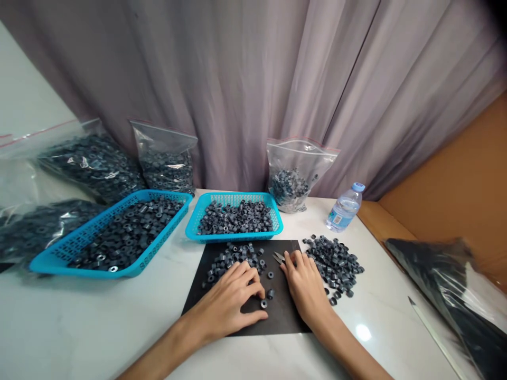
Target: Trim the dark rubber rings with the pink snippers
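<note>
My left hand (232, 301) rests on a black mat (277, 316), its fingers curled over small dark grey ring-shaped parts (233, 258) heaped at the mat's far side. A single ring (263, 303) lies just off its fingertips. My right hand (303, 282) lies flat on the mat's right side with its fingers stretched toward a small pair of metal snips (278, 257). A second heap of rings (336, 261) lies on the white table just right of that hand.
Two blue plastic baskets (158, 240) (277, 214) filled with rings stand behind the mat. Clear bags of rings (166, 163) (295, 174) lean against a curtain. A water bottle (344, 207) stands at the right. A black bag (447, 285) lies at the far right.
</note>
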A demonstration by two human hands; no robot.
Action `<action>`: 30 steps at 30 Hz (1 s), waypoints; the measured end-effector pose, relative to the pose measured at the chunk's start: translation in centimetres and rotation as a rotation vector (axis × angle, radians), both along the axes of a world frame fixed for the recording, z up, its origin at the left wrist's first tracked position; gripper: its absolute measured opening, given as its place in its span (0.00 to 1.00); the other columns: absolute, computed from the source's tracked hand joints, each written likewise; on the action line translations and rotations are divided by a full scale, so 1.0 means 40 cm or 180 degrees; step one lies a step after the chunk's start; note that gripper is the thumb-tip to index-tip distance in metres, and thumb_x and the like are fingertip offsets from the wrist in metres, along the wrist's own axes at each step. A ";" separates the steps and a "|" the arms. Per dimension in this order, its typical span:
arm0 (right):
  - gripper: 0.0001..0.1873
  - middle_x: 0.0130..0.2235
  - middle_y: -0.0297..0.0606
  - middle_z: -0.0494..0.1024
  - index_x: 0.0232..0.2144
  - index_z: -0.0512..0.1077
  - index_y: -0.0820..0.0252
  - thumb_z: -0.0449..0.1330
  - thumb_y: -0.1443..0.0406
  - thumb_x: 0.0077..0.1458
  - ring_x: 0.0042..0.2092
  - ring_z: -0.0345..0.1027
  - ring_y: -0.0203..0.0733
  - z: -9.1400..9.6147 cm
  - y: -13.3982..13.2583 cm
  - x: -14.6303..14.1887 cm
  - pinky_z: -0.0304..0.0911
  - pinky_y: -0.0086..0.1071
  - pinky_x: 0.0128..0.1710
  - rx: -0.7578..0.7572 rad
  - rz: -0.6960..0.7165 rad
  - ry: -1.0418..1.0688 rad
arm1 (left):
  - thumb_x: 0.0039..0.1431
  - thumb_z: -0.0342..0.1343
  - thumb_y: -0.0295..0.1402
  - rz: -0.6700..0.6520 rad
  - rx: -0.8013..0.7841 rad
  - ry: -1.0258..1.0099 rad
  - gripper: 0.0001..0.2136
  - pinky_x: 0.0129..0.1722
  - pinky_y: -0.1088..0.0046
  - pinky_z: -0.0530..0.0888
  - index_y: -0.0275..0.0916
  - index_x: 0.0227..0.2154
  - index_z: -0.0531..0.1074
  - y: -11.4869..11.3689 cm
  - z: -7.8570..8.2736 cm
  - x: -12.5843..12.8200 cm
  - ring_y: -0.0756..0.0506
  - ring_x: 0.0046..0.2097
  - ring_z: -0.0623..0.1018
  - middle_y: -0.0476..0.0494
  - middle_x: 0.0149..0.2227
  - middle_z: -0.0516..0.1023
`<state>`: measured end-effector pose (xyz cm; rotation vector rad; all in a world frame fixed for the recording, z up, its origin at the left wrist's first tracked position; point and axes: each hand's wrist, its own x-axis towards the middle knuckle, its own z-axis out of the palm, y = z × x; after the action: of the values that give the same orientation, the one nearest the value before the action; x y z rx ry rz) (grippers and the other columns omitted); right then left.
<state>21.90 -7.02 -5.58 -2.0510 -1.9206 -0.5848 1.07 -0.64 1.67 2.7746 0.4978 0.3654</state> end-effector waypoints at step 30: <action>0.15 0.47 0.37 0.73 0.53 0.70 0.49 0.57 0.64 0.64 0.47 0.72 0.41 0.162 -0.063 0.038 0.69 0.31 0.47 -0.1189 0.1665 0.1529 | 0.65 0.54 0.32 0.0642 -0.0032 -0.1056 0.09 0.48 0.66 0.73 0.45 0.46 0.74 -0.046 -0.003 -0.017 0.44 0.45 0.78 0.46 0.42 0.80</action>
<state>23.42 -9.55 0.90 -1.5489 -2.2214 0.3760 0.39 -2.49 1.56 2.5844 0.6907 0.8477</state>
